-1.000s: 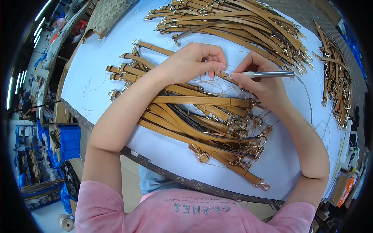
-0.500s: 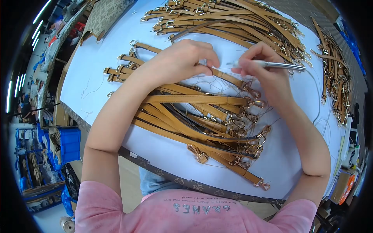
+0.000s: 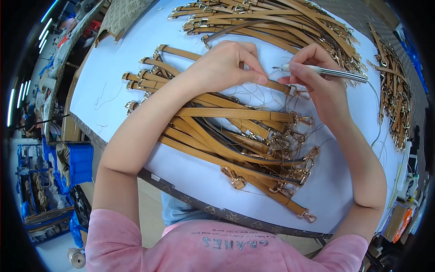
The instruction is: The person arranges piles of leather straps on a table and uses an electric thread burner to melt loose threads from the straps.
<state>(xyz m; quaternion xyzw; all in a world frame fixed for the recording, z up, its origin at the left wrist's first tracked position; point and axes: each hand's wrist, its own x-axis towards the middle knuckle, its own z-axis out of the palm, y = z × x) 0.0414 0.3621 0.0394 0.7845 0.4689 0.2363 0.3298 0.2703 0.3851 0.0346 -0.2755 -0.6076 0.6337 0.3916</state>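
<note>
My left hand (image 3: 235, 65) is closed, with thumb and fingers pinching a tan leather strap (image 3: 277, 86) near its metal snap-hook end. Loose threads lie about that end. In my right hand (image 3: 319, 81) is a corded pen-shaped tool (image 3: 337, 74) with a white grip and a silver barrel. Its thin dark tip points left, just above the strap and apart from it. Below both hands lies a pile of tan straps (image 3: 235, 113) with buckles at the left and snap hooks (image 3: 303, 119) at the right.
A second heap of straps (image 3: 272, 25) lies at the far side, and a third bundle (image 3: 393, 81) at the right edge. The table has a white covering (image 3: 108, 109). A patterned brown piece (image 3: 129, 13) rests at the upper left. Blue bins (image 3: 80, 163) stand left of the table.
My left hand has shifted right along the strap towards its hook end, now pinching it. My right hand and the pen-shaped tool have moved slightly right. The view has shifted a little.
</note>
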